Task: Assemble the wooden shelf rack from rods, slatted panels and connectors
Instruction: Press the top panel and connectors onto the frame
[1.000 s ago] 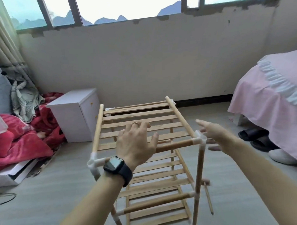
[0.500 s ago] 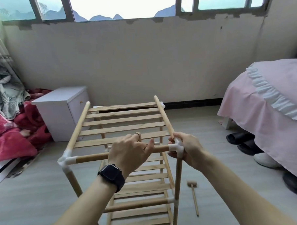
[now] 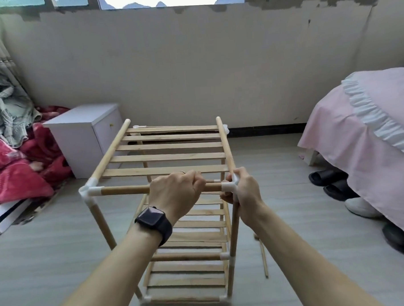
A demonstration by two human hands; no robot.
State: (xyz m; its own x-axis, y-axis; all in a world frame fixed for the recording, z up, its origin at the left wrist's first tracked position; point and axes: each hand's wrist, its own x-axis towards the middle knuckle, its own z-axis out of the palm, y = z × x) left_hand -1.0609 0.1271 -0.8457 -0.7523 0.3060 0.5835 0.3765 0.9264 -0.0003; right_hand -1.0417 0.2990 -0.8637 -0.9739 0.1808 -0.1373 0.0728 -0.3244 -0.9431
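Note:
The wooden shelf rack (image 3: 171,157) stands upright on the floor in front of me, with slatted panels at top, middle and bottom and white plastic connectors at the corners. My left hand (image 3: 175,193), with a dark watch on the wrist, grips the near top rod (image 3: 124,190) close to its right end. My right hand (image 3: 243,193) grips the near right corner connector (image 3: 229,187) and the top of the upright below it. The near left connector (image 3: 88,192) is free.
A small wooden mallet (image 3: 263,256) lies on the floor right of the rack. A white cabinet (image 3: 84,137) stands behind it on the left, beside red bedding (image 3: 14,172). A pink-covered bed (image 3: 369,131) with slippers (image 3: 329,182) under its edge is on the right.
My left hand went from lying open over the top rod to curling round it. My right hand came in from the side and took hold of the near right corner connector.

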